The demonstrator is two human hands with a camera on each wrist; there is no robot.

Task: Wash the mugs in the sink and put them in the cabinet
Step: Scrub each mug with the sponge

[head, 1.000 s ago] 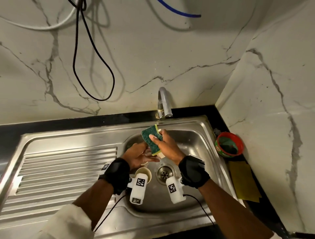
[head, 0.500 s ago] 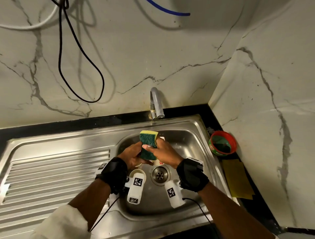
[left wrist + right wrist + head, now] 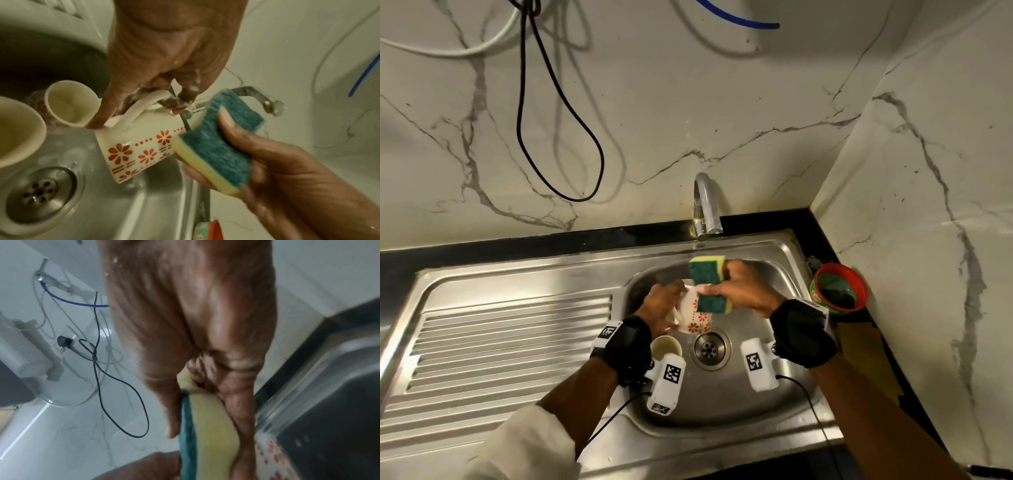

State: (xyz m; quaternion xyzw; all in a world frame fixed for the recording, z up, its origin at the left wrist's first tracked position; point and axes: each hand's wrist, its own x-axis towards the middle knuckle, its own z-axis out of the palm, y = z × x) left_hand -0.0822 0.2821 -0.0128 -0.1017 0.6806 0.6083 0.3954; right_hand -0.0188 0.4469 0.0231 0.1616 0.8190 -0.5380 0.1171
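3 mugs at the sink [image 3: 784, 246]: one floral mug [image 3: 135, 149] held over the drain [image 3: 711, 349], two plain-looking mugs [image 3: 69, 104] standing left of the drain. 1 sponge [image 3: 707, 286] above the drain. 1 tap [image 3: 705, 205] behind the sink. 1 red bowl [image 3: 839, 287] right of the sink. 2 hands [image 3: 661, 305].

dim warm light | cord shadows on wall | wrist views blurred | head view edges bowed

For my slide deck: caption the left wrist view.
Left hand holds a floral mug by its handle while right hand scrubs it with a sponge.
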